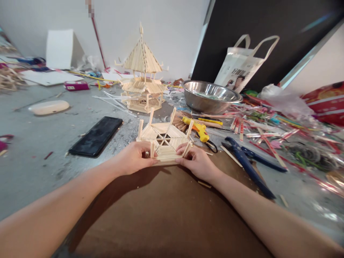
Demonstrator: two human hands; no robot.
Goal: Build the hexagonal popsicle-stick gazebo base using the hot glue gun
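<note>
A small hexagonal base of pale wooden sticks (pixel 163 138) with short upright posts rests at the far edge of a brown board (pixel 161 215). My left hand (pixel 134 157) pinches its near left corner, fingers closed on the sticks. My right hand (pixel 196 161) grips the near right corner the same way. Behind it stands a finished wooden-stick pagoda (pixel 142 79) with a pointed roof.
A black phone (pixel 96 136) lies to the left. A yellow glue gun (pixel 197 129) and blue cutters (pixel 247 157) lie to the right, near a steel bowl (pixel 209 95), a white tote bag (pixel 242 64) and many scattered sticks and wrappers (pixel 268 132).
</note>
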